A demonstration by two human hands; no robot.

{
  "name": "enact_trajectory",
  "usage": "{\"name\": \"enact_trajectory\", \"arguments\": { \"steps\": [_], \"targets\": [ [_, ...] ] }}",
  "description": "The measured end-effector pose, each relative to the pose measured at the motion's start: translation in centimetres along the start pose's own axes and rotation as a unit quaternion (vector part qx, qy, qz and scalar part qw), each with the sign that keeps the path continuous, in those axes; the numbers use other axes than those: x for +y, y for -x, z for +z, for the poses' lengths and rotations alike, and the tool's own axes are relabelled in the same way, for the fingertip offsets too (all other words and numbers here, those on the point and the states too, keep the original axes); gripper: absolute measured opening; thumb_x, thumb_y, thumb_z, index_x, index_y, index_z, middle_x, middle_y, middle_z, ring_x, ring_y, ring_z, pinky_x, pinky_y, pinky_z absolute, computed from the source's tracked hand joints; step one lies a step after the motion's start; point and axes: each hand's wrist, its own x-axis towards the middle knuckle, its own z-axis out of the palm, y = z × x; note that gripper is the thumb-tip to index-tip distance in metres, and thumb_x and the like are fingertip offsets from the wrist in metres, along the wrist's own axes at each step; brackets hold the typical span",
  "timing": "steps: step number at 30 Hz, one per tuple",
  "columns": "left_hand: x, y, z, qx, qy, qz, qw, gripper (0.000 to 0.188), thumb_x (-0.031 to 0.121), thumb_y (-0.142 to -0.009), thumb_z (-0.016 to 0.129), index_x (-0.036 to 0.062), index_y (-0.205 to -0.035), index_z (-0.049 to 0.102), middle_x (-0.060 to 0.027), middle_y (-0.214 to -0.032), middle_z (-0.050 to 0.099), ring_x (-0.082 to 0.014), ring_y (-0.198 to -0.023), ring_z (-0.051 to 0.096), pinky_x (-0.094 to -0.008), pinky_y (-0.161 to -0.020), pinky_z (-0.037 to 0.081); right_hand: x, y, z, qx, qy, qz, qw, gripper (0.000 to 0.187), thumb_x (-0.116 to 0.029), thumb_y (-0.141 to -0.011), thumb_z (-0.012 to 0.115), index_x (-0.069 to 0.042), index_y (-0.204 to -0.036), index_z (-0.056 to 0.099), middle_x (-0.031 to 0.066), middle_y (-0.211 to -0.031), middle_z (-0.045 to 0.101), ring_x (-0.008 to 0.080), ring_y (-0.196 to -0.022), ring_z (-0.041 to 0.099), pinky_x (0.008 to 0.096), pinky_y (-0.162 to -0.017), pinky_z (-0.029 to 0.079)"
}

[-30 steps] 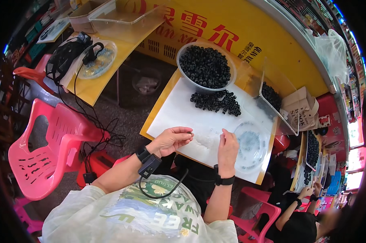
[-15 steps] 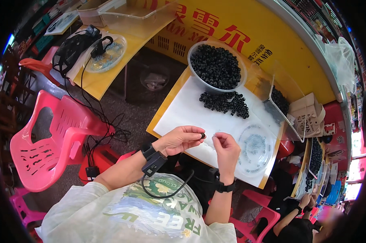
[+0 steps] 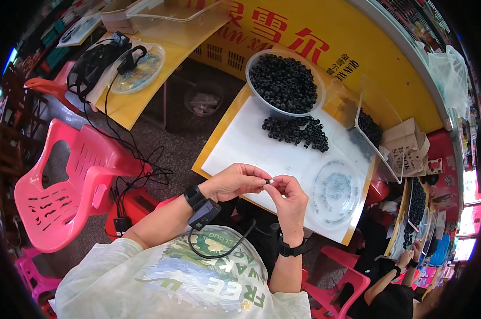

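Observation:
My left hand (image 3: 235, 181) and my right hand (image 3: 290, 197) meet fingertip to fingertip above the near edge of a white sheet (image 3: 256, 149) on the yellow table. Between the fingertips sits a small black ring with a small white part (image 3: 269, 182); both hands pinch it. A loose pile of black rings (image 3: 299, 131) lies on the sheet beyond my hands. Behind it stands a clear bowl full of black rings (image 3: 284, 82). A clear round lid holding small clear bits (image 3: 335, 191) lies to the right of my right hand.
A pink plastic chair (image 3: 65, 186) stands at my left, with black cables (image 3: 134, 165) on the floor beside it. A second yellow table (image 3: 129, 101) at the back left carries a black device and a clear plate. Another person's hands (image 3: 408, 258) work at the lower right.
My hands have lifted off the white sheet and come together; the left hand has brought a black ring to the right hand's fingertips, and the view has shifted slightly.

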Motion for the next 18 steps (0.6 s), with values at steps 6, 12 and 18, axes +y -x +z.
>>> {"name": "enact_trajectory", "arguments": {
  "steps": [6, 12, 18],
  "targets": [
    [-0.3, 0.3, -0.8, -0.050, 0.102, -0.084, 0.990, 0.024, 0.005, -0.090, 0.067, 0.0025, -0.114, 0.064, -0.0074, -0.095, 0.069, -0.0150, -0.081, 0.066, -0.0261, -0.078, 0.057, 1.9, -0.8, -0.3, -0.078, -0.119, 0.063, 0.988, 0.024, 0.000, -0.079, 0.076, -0.001, -0.100, 0.063, -0.0035, -0.080, 0.059, 0.0025, -0.069, 0.050, 0.0182, -0.062, 0.041],
    [-1.4, 0.0, -1.3, -0.050, 0.194, -0.065, 0.978, 0.023, 0.006, -0.094, 0.063, 0.0015, -0.116, 0.060, -0.0099, -0.100, 0.066, -0.0161, -0.086, 0.065, -0.0262, -0.078, 0.058, 2.2, -3.2, -1.2, -0.005, -0.089, 0.062, 0.994, 0.014, -0.005, -0.087, 0.068, -0.001, -0.100, 0.065, 0.0010, -0.085, 0.062, 0.0085, -0.071, 0.054, 0.0224, -0.065, 0.043],
    [-1.4, -0.2, -1.3, -0.024, 0.277, -0.070, 0.958, 0.027, 0.004, -0.097, 0.057, -0.0010, -0.123, 0.052, -0.0122, -0.109, 0.061, -0.0170, -0.092, 0.063, -0.0253, -0.082, 0.059, 7.6, -10.0, -4.7, 0.152, 0.342, -0.121, 0.919, 0.016, -0.005, -0.087, 0.061, 0.001, -0.101, 0.066, 0.0182, -0.097, 0.065, 0.0365, -0.087, 0.061, 0.0423, -0.078, 0.049]
  ]
}}
